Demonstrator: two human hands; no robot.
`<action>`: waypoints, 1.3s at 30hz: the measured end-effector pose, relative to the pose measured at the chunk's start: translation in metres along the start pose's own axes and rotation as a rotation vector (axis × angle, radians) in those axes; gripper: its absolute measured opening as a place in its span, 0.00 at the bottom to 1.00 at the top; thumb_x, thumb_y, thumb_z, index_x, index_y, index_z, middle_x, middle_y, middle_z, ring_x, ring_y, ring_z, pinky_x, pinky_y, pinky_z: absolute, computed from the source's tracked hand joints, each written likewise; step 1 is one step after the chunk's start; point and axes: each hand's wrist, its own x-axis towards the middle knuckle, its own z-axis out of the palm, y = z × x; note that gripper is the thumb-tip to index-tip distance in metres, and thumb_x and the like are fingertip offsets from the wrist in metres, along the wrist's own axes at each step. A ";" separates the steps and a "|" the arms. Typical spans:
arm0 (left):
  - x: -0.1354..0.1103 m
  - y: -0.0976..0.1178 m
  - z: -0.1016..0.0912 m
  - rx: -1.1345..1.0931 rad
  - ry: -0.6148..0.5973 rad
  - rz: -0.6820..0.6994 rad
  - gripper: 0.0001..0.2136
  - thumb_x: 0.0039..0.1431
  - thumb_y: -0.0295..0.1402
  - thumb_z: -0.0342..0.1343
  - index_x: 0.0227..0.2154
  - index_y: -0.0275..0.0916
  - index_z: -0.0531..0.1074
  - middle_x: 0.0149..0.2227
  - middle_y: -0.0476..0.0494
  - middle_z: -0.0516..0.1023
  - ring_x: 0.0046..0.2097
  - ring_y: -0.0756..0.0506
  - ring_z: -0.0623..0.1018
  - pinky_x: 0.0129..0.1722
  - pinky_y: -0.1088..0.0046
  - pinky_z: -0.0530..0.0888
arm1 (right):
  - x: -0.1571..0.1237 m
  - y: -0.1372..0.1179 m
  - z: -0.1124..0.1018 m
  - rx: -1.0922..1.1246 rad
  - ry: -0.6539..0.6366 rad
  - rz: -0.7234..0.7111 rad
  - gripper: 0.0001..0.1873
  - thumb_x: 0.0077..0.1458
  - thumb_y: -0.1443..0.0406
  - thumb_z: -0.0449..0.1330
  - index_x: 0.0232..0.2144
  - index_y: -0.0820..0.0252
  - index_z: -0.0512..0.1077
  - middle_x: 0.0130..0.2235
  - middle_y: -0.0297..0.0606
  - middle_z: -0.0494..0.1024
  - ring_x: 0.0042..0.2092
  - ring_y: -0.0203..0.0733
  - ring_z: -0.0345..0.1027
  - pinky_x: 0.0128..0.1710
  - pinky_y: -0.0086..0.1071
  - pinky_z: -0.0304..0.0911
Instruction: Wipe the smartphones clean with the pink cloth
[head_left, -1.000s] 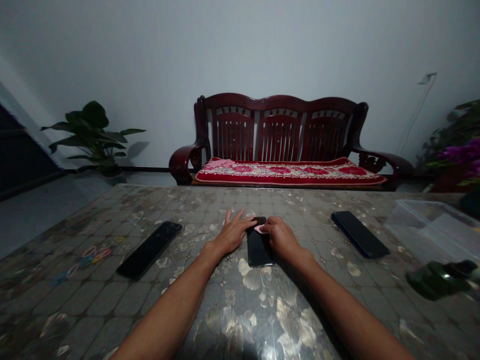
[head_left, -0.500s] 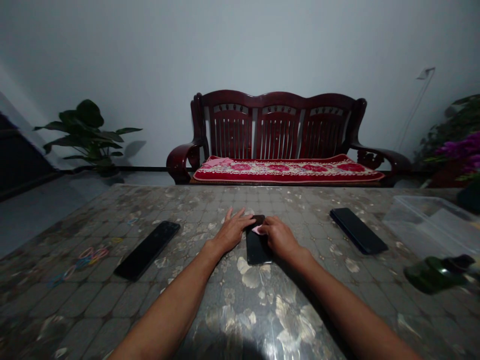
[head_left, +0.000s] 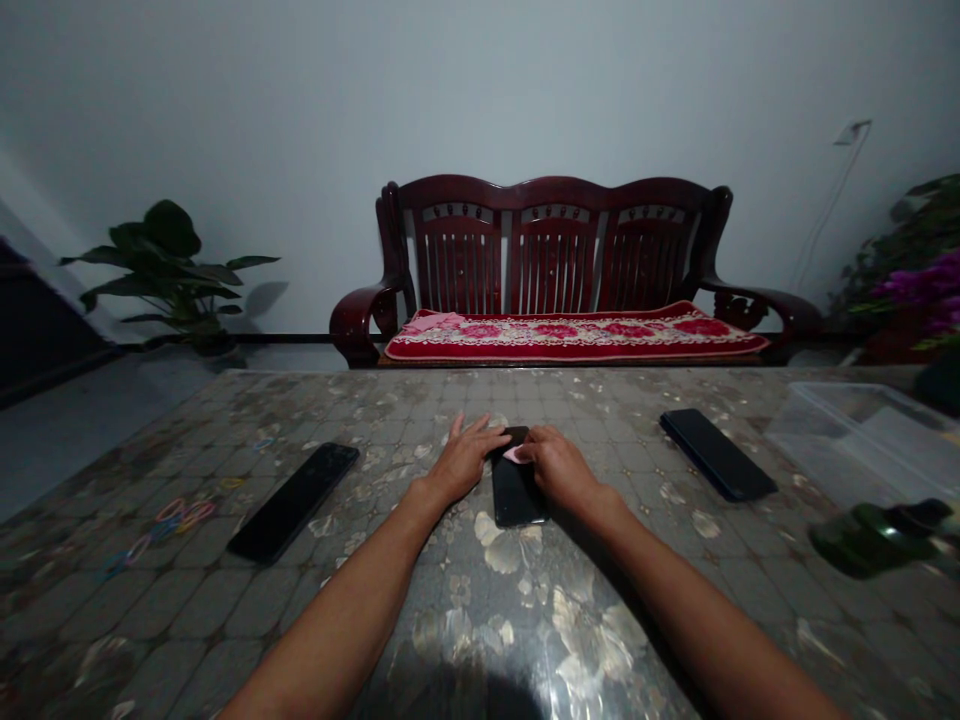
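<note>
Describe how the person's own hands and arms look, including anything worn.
The left hand and right hand show no gloves. The left forearm and right forearm are bare, with no sleeve, watch or bracelet visible. Small details, such as a thin ring, cannot be made out.

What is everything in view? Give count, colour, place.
Table: 1, grey patterned, foreground
Phones: 3, black, table middle, left, right
Cloth: 1, pink, on middle phone
Bands: several, multicoloured, table left
Box: 1, clear, table right
Bottle: 1, green, near box
Bench: 1, dark red, beyond table
Seat cover: 1, red floral, on bench
Wall: 1, pale grey, background
Socket: 1, white, wall right
Plants: 2+, green, far left, right
Flowers: some, purple, right edge
Left hand: 1, bare, on middle phone
Right hand: 1, bare, holding cloth
</note>
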 end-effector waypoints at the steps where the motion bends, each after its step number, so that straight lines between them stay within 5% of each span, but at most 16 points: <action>1: 0.000 0.000 0.000 -0.001 0.001 0.000 0.29 0.61 0.17 0.44 0.59 0.48 0.72 0.64 0.44 0.71 0.71 0.41 0.60 0.69 0.40 0.42 | 0.003 0.001 0.001 -0.007 0.015 0.009 0.16 0.61 0.74 0.55 0.40 0.60 0.83 0.41 0.45 0.79 0.46 0.47 0.68 0.44 0.33 0.60; 8: 0.001 -0.002 -0.001 -0.045 -0.008 -0.005 0.31 0.59 0.15 0.44 0.60 0.46 0.71 0.64 0.44 0.71 0.69 0.42 0.63 0.70 0.44 0.48 | -0.007 0.000 -0.003 0.030 -0.047 -0.149 0.16 0.56 0.77 0.57 0.37 0.58 0.83 0.39 0.41 0.78 0.44 0.44 0.67 0.43 0.31 0.58; 17: 0.000 -0.003 -0.002 0.010 0.058 -0.069 0.27 0.61 0.17 0.46 0.58 0.45 0.73 0.62 0.42 0.73 0.69 0.40 0.63 0.70 0.42 0.47 | 0.022 0.018 -0.001 -0.032 0.054 0.089 0.16 0.58 0.76 0.54 0.37 0.63 0.82 0.41 0.46 0.78 0.45 0.46 0.67 0.44 0.32 0.60; 26: 0.000 -0.001 -0.002 0.016 0.063 -0.123 0.30 0.57 0.14 0.44 0.57 0.44 0.74 0.60 0.43 0.75 0.68 0.41 0.65 0.70 0.44 0.50 | 0.021 0.003 0.004 -0.107 -0.028 -0.081 0.15 0.58 0.76 0.56 0.36 0.60 0.82 0.40 0.45 0.78 0.46 0.48 0.67 0.42 0.33 0.58; 33: 0.002 -0.003 -0.003 0.025 0.071 -0.132 0.30 0.55 0.13 0.44 0.57 0.42 0.75 0.60 0.42 0.76 0.67 0.40 0.66 0.70 0.47 0.52 | 0.036 0.003 0.004 -0.142 0.014 0.101 0.16 0.60 0.75 0.54 0.39 0.62 0.82 0.43 0.48 0.78 0.47 0.49 0.66 0.44 0.34 0.59; 39: 0.003 -0.004 -0.004 0.006 0.054 -0.167 0.30 0.57 0.14 0.44 0.57 0.43 0.75 0.62 0.42 0.74 0.68 0.40 0.66 0.70 0.48 0.54 | 0.031 -0.007 0.001 -0.108 -0.058 -0.035 0.15 0.62 0.73 0.54 0.40 0.61 0.81 0.42 0.46 0.78 0.47 0.47 0.67 0.44 0.33 0.58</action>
